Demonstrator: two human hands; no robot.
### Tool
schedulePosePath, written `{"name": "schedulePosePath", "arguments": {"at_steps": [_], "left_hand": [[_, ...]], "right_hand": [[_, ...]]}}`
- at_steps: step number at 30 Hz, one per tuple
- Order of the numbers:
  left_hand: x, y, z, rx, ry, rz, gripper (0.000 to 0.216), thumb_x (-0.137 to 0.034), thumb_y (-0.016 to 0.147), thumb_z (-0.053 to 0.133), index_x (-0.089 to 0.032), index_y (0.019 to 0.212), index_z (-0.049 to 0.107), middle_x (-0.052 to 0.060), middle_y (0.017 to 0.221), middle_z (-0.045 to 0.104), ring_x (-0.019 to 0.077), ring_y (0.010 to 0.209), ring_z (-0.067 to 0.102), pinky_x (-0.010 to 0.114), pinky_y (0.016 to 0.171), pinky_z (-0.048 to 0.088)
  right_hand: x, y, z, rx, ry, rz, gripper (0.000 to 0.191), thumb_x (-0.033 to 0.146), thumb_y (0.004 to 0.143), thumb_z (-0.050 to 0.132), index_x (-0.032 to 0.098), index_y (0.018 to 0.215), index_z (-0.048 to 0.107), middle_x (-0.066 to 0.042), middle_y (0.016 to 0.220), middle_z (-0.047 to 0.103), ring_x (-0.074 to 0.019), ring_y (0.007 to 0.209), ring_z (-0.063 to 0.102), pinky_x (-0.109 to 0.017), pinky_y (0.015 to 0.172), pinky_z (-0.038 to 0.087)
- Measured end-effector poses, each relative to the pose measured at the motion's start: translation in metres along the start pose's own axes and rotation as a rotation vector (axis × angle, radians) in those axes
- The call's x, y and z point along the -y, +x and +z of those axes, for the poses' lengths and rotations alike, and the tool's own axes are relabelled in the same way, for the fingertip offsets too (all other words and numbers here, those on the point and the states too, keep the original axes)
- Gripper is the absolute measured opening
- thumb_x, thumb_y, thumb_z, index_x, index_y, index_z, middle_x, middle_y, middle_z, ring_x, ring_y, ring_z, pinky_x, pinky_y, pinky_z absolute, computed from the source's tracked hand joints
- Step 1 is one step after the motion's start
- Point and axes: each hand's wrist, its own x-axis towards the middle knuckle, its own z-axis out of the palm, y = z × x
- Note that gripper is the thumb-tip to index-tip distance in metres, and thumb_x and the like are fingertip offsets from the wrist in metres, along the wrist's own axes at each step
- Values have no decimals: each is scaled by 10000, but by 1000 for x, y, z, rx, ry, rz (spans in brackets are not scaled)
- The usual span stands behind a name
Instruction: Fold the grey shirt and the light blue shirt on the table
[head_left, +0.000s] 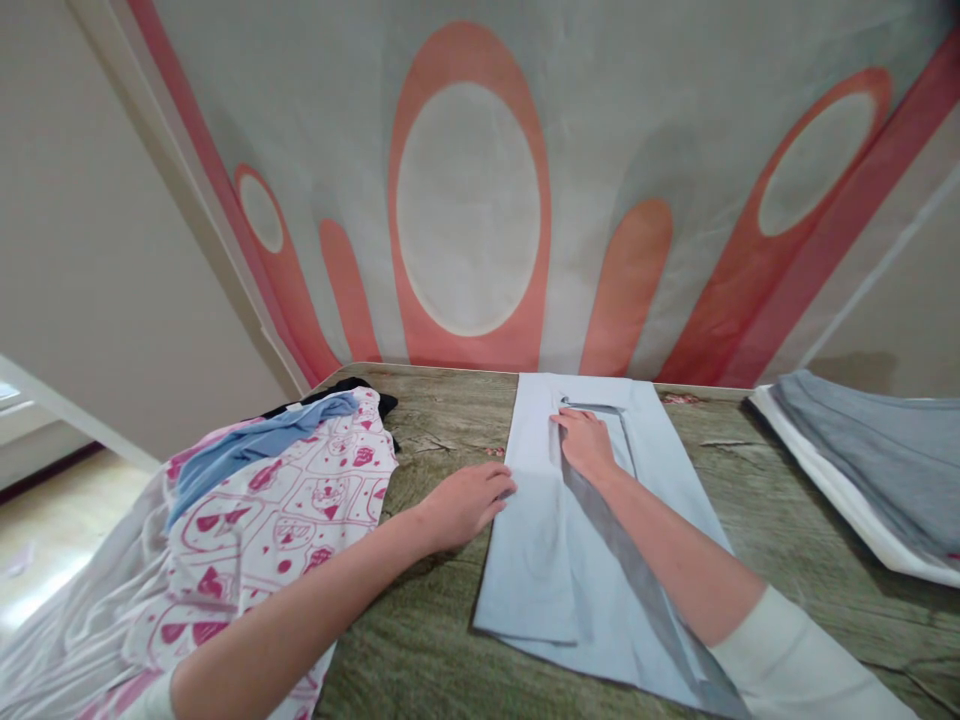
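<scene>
A light blue garment (525, 560), which looks like a shirt, lies on the wooden-patterned table with its left side folded inward in a long strip. Dark-edged trim (592, 406) shows near its far end. At the garment's left edge rests my left hand (469, 505), its fingers loosely stretched and touching the cloth. My right hand (586, 442) lies over the upper middle, fingers extended on the fabric beside the trim. The thumb and underside of that hand are hidden. Neither hand visibly lifts any cloth.
On the left, a loose pile holds a white garment with pink print (300, 520), a blue cloth (255, 455) and a black piece (386, 403). Folded grey clothes (885, 440) over white ones lie at the right. A patterned wall covering (469, 350) rises behind the table (420, 610).
</scene>
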Motion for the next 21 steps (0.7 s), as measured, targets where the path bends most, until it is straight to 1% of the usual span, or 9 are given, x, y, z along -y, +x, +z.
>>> {"name": "schedulePosePath", "arguments": {"at_steps": [2, 3, 6, 8, 12, 14, 19, 21], "left_hand": [[-4, -6, -5, 4, -10, -5, 212, -253, 910, 392, -191, 1041, 547, 60, 1148, 529, 169, 1045, 515, 296, 922, 389], [-6, -8, -7, 3, -9, 0, 198, -252, 908, 402, -190, 1028, 546, 59, 1129, 527, 170, 1037, 512, 298, 919, 392], [-11, -14, -9, -26, -2, 46, 227, -245, 909, 404, -195, 1101, 515, 64, 1178, 501, 180, 1106, 462, 319, 970, 349], [-13, -16, -9, -31, -17, 83, 250, -240, 919, 381, -202, 1133, 502, 56, 1190, 502, 176, 1116, 454, 315, 981, 337], [-13, -21, -11, 0, -28, 80, 215, -278, 918, 383, -204, 1009, 563, 43, 1075, 550, 173, 1014, 506, 302, 927, 369], [-14, -24, -13, 5, -16, 91, 210, -293, 911, 399, -200, 983, 573, 48, 1064, 553, 182, 1008, 504, 309, 926, 364], [-28, -27, -14, 44, -60, 217, 263, -320, 885, 454, -204, 1107, 537, 68, 1171, 518, 199, 1091, 459, 310, 965, 332], [-35, -29, -12, 64, -90, 236, 292, -335, 874, 477, -219, 1137, 528, 72, 1197, 501, 205, 1101, 454, 311, 965, 334]], "right_hand": [[0, 0, 0, 2, 4, 0, 488, 47, 742, 419, 275, 1121, 623, 28, 1262, 542, -198, 1113, 432, -312, 883, 290], [0, 0, 0, 7, 3, -1, 486, 49, 742, 422, 275, 1123, 622, 28, 1262, 541, -198, 1113, 430, -311, 887, 287], [0, 0, 0, 14, -7, 2, 486, 53, 746, 425, 277, 1134, 614, 27, 1267, 536, -198, 1119, 424, -311, 894, 282], [1, 0, -1, 12, -14, 7, 484, 56, 748, 424, 277, 1135, 614, 26, 1267, 536, -200, 1120, 423, -313, 891, 287], [3, -1, -3, 19, -25, 9, 493, 48, 738, 425, 276, 1131, 616, 24, 1263, 539, -208, 1118, 425, -323, 873, 301], [3, -1, -4, 16, -26, 3, 492, 48, 738, 423, 273, 1130, 616, 20, 1263, 539, -211, 1117, 427, -329, 869, 303], [2, -1, -4, 14, -15, 6, 485, 53, 733, 426, 269, 1121, 621, 16, 1260, 542, -209, 1116, 431, -330, 870, 300], [2, -1, -4, 16, -9, 5, 483, 55, 730, 427, 271, 1116, 623, 18, 1263, 539, -206, 1116, 431, -329, 872, 300]]}}
